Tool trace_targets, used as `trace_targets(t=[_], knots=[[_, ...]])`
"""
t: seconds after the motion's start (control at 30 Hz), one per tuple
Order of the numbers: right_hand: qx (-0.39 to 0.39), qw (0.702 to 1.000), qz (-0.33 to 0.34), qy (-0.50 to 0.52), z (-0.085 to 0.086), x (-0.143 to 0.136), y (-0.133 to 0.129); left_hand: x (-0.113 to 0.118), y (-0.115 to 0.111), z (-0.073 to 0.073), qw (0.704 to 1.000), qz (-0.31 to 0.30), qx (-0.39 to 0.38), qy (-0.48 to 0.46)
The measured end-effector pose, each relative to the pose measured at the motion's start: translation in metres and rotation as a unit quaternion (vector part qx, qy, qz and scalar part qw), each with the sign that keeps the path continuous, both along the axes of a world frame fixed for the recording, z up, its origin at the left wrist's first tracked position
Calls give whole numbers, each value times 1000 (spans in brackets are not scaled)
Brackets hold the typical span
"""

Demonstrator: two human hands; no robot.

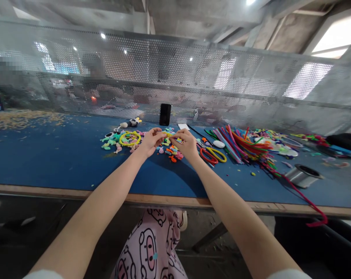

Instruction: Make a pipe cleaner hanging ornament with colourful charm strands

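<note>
Over the middle of the blue table, my left hand (152, 142) and my right hand (187, 144) are raised close together with bent fingers. Both pinch a short yellow strip (167, 135) that spans the small gap between their fingertips; its exact kind is too small to make out. Below and around them lie small twisted pieces (172, 153) in orange, pink, green and blue. A fuzzy yellow ring (121, 138) rests on similar pieces just left of my left hand. To the right of my right hand lie a red loop (208, 156) and a yellow loop (219, 154).
A bundle of colourful pipe cleaners (239, 143) lies right of centre, near a white oval object (219, 144). Farther right stands a metal spool (302, 176). A black phone (165, 114) leans against the perforated metal screen (181, 66). The table's wooden edge (169, 200) runs in front.
</note>
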State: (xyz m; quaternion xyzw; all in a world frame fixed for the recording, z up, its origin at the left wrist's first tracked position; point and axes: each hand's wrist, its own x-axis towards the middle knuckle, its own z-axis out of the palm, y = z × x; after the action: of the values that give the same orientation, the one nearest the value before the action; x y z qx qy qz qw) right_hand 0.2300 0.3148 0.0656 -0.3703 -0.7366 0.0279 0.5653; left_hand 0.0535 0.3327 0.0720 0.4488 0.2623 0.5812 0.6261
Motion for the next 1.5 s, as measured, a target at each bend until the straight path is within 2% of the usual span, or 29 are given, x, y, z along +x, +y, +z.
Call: trace_targets(t=[0.07, 0.2, 0.33, 0.5, 0.7, 0.93, 1.07, 1.23, 1.3, 1.37, 1.5], knots=[[-86, 993, 26, 75, 0, -3, 1, 0, -2, 2, 1000, -13, 0, 3], [-253, 944, 124, 171, -1, -4, 5, 0, -5, 2, 999, -32, 9, 37], [-307, 916, 172, 193, -2, -3, 8, -1, -4, 1, 997, -31, 16, 65], [-309, 911, 189, 196, -4, -3, 7, -3, -3, 0, 993, -26, 55, 105], [-271, 944, 128, 140, -2, -4, 6, -5, -1, -3, 981, 35, 97, 166], [-262, 947, 98, 159, -2, -3, 6, -2, -1, -6, 991, 12, 82, 105], [-290, 929, 113, 200, 1, -4, 1, 0, 0, -9, 989, 10, 117, 88], [-341, 892, 177, 237, 1, -7, 2, 0, 1, -10, 982, 5, 170, 86], [-335, 899, 178, 217, -1, -8, 3, -1, 1, -9, 978, 7, 181, 104], [-314, 919, 157, 182, -2, -8, 4, -1, 1, -9, 976, 15, 181, 120], [-255, 957, 105, 87, -5, -9, 6, -2, 1, -10, 985, -8, 127, 115]])
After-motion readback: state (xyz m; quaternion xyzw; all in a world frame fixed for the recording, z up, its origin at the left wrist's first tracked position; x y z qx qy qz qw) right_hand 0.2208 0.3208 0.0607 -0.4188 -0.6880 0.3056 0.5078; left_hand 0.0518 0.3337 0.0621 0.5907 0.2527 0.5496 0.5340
